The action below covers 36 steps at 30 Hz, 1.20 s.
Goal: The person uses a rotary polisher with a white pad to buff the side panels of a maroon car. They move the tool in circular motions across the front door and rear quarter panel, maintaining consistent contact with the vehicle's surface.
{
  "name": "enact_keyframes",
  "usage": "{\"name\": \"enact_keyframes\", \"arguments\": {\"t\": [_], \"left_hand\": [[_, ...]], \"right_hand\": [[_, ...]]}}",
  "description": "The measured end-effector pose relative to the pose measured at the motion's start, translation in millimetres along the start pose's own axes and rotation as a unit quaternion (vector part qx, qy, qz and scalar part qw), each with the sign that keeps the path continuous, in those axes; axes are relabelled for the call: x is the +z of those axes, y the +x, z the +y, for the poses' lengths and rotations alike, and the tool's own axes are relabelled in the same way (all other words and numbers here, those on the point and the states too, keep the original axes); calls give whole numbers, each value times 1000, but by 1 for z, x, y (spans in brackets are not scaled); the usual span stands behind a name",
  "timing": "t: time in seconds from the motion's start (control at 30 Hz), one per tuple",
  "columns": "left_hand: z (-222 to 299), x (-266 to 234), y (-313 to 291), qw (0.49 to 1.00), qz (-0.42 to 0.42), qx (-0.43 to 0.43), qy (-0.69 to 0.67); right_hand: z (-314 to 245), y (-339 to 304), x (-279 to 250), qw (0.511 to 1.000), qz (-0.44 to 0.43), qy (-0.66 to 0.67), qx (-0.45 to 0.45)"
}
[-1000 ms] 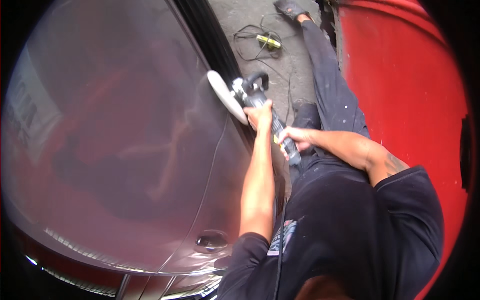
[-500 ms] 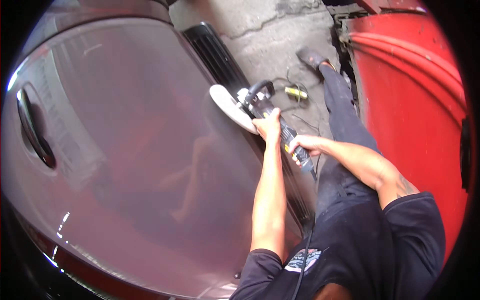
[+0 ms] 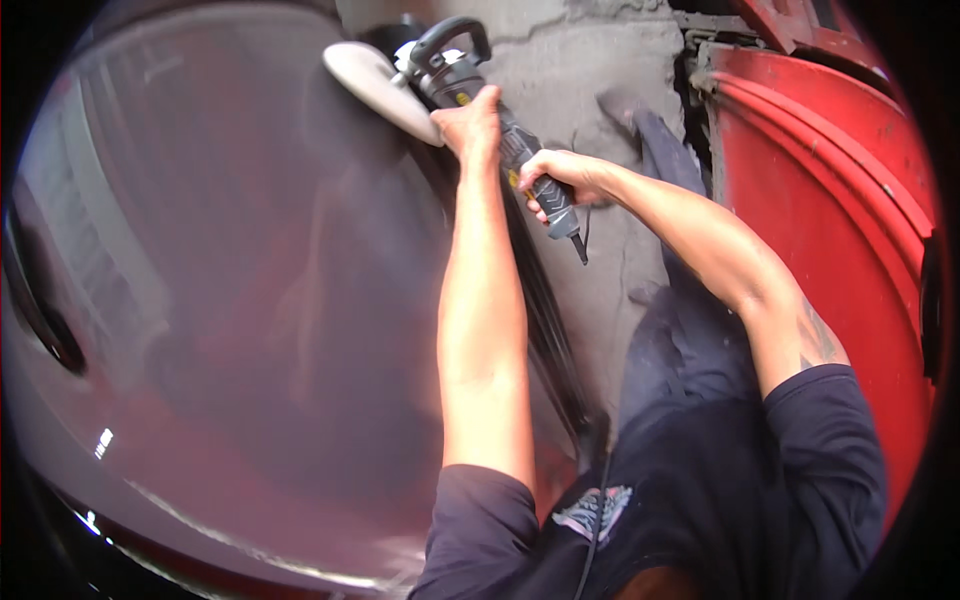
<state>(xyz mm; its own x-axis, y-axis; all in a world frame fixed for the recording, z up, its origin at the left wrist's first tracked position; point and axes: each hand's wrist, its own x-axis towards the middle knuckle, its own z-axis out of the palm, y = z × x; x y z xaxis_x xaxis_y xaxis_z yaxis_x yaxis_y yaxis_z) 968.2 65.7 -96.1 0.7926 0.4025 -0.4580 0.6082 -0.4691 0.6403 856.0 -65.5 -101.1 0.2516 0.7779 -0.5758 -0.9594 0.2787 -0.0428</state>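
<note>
Both my hands are on a black-and-grey electric polisher [image 3: 527, 150] held beside a dark maroon car door [image 3: 250, 230]. My left hand [image 3: 472, 128] grips the body just behind the head, thumb up. Farther back, my right hand [image 3: 562, 178] wraps around the rear grip near the cord end. The round white pad [image 3: 378, 92] is edge-on to me, its face toward the door's lower part; it lies against the panel or very close to it. A black loop handle [image 3: 445, 38] at the polisher's head is not held.
A black door handle [image 3: 38, 290] sticks out at the left. A dark running board [image 3: 545, 330] runs along the car's lower side. Red bodywork [image 3: 820, 200] stands close on my right, with cracked concrete floor [image 3: 590, 60] between. A black cord [image 3: 598, 530] hangs over my shirt.
The polisher has moved farther away and to the left along the door, with both hands still on it. My left arm reaches out farther. The yellow-green thing on the floor no longer shows.
</note>
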Motion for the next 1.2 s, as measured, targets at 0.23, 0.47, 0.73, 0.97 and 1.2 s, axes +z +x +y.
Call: {"name": "enact_keyframes", "arguments": {"t": [0.23,0.47,0.73,0.97,1.2], "left_hand": [[-173,-103,-254,986,-12,-111,122],[-246,-198,-449,959,-65,-234,148],[-209,-144,-310,995,-60,-72,43],[-68,-73,-119,998,-35,31,-30],[-136,-112,-205,998,-39,34,-21]], "right_hand": [[325,-45,46,989,-12,119,88],[538,-120,113,974,-46,127,183],[391,-57,58,974,-60,-219,6],[151,-3,42,997,27,-31,-62],[270,-12,48,958,4,-268,-105]]}}
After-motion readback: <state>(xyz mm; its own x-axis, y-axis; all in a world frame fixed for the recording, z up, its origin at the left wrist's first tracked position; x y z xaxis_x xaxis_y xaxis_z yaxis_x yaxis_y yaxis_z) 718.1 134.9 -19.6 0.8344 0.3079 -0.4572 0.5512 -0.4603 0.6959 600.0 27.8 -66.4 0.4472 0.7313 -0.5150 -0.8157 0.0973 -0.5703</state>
